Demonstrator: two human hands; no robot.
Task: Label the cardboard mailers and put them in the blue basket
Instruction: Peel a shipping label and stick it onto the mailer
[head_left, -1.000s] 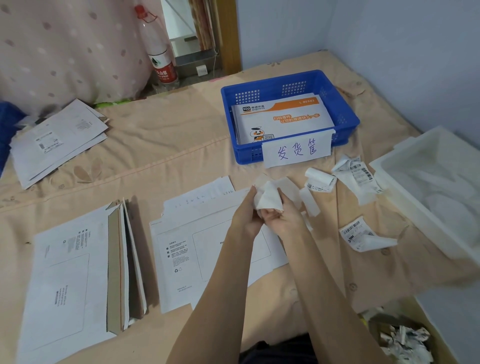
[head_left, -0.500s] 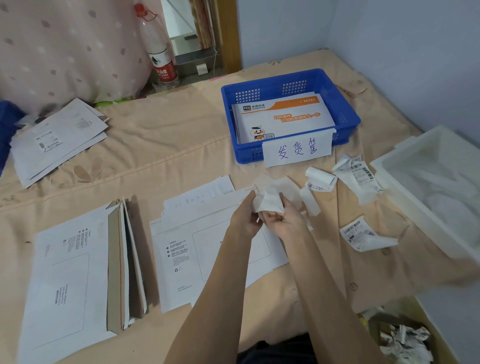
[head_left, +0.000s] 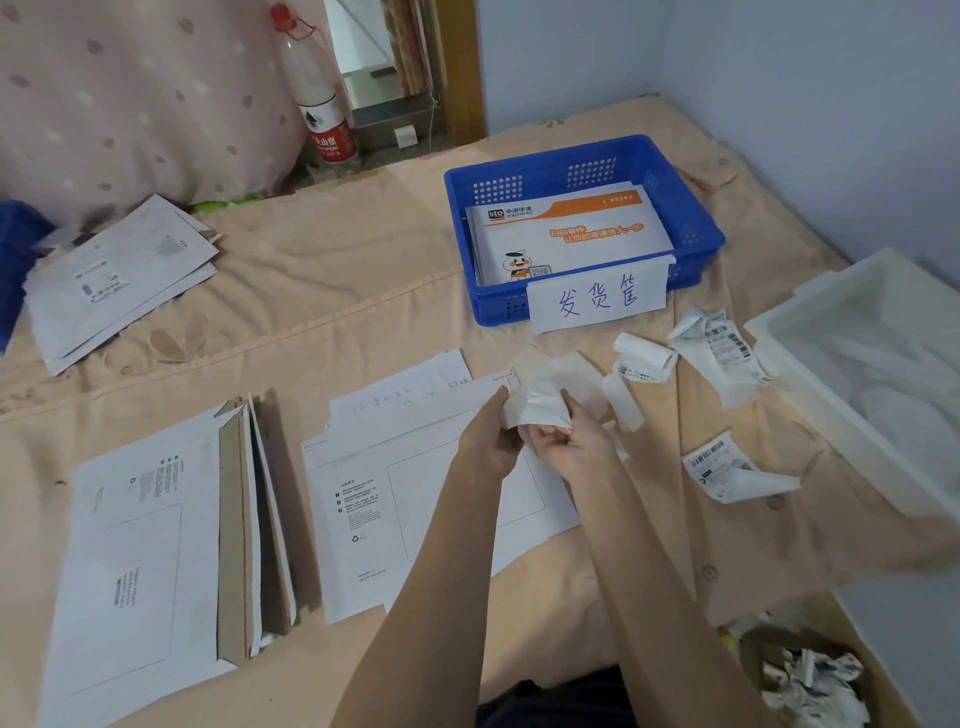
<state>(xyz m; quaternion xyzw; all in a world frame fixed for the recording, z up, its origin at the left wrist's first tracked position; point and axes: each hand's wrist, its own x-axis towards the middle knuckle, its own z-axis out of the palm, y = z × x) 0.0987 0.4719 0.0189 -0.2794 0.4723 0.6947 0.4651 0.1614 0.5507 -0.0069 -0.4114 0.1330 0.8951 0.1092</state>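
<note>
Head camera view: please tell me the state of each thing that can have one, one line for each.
Left hand: pinching the label paper.
Right hand: gripping the label paper.
Label paper: crumpled, held above the mailer.
Mailer: flat on the bed, unlabelled.
Blue basket: holds a printed mailer.
Water bottle: upright, capped.
White bin: open-topped.

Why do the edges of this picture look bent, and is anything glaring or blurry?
Head view: wide-angle lens curves the bed's edges and stretches the mailers at lower left; light is soft and even, shadows faint; the white bin is washed out, its contents hard to read; the paper gripped by the left hand and right hand looks slightly soft.
</note>
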